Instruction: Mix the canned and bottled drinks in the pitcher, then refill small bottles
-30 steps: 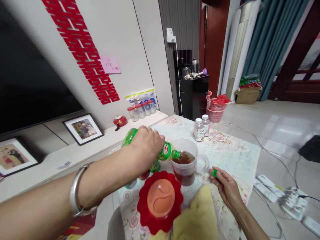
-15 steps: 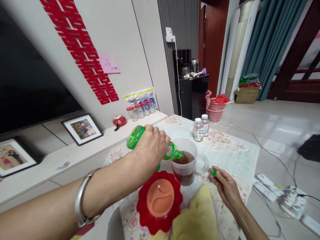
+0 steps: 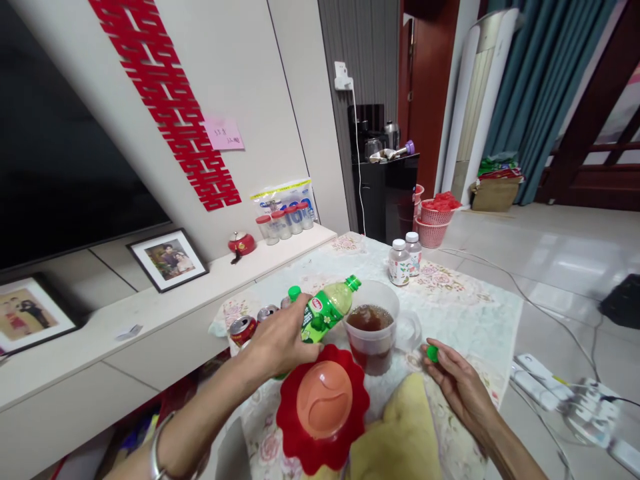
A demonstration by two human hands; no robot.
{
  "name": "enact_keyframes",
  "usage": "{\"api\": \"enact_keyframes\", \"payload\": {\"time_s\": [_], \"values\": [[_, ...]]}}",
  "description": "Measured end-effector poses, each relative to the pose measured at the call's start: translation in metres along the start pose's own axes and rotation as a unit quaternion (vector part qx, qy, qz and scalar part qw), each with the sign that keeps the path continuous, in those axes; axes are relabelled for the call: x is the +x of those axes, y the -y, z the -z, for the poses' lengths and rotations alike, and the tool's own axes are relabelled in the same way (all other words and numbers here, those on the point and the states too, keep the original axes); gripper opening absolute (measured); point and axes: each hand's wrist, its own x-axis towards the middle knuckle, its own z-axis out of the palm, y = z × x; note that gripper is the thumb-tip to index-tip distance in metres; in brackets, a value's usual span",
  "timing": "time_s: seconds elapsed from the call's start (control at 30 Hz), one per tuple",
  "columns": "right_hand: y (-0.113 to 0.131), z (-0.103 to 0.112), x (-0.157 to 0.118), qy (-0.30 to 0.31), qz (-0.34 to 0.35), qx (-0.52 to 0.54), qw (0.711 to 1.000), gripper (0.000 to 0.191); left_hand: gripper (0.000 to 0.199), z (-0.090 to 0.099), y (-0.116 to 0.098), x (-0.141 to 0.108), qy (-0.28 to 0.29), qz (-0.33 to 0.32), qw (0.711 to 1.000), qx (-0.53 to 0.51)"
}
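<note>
My left hand [image 3: 284, 333] is wrapped round a green-labelled drink bottle [image 3: 327, 308], which is uncapped and tilted with its mouth up to the right. Just right of the bottle's neck stands a clear plastic pitcher [image 3: 375, 353] with brown liquid [image 3: 369, 318] in it and its handle to the right. Between thumb and fingers my right hand [image 3: 457, 377] pinches a green bottle cap [image 3: 433, 353], to the right of the pitcher handle. Below the bottle lies a red scalloped tray [image 3: 287, 407] with an orange divided insert [image 3: 325, 400].
Drink cans [image 3: 243, 328] and another green-capped bottle [image 3: 295, 292] stand behind my left hand. A yellow cloth [image 3: 397, 433] lies at the table's near edge. Two white-capped bottles [image 3: 399, 262] stand farther back. Power strips [image 3: 537, 383] and cables are on the floor at right.
The bottle has gone from tipped down over the pitcher to mouth up, moving left and down with my left hand. No stream shows now. My right hand keeps the cap.
</note>
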Motion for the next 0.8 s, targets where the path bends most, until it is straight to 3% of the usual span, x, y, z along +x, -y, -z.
{"api": "enact_keyframes", "payload": {"time_s": [0.13, 0.23, 0.33, 0.43, 0.53, 0.63, 0.8], "values": [[0.026, -0.009, -0.010, 0.021, 0.011, -0.061, 0.998, 0.059, 0.064, -0.027, 0.007, -0.017, -0.060, 0.008, 0.979, -0.195], [0.061, -0.033, -0.029, 0.084, 0.106, -0.196, 0.971, 0.053, 0.057, -0.041, 0.000, -0.038, -0.067, 0.006, 0.946, -0.316], [0.095, -0.075, -0.057, 0.176, 0.247, -0.315, 0.899, 0.035, 0.047, -0.056, -0.011, -0.055, -0.043, -0.039, 0.919, -0.390], [0.116, -0.119, -0.079, 0.300, 0.379, -0.382, 0.788, 0.025, 0.058, -0.071, -0.019, -0.066, -0.017, -0.067, 0.906, -0.417], [0.121, -0.145, -0.085, 0.383, 0.445, -0.419, 0.692, 0.026, 0.066, -0.080, -0.021, -0.072, -0.001, -0.071, 0.902, -0.426], [0.121, -0.153, -0.083, 0.442, 0.444, -0.441, 0.642, 0.028, 0.058, -0.081, -0.021, -0.077, -0.004, -0.095, 0.899, -0.427], [0.127, -0.154, -0.087, 0.510, 0.392, -0.471, 0.604, 0.037, 0.060, -0.080, -0.018, -0.081, -0.021, -0.121, 0.900, -0.418]]}}
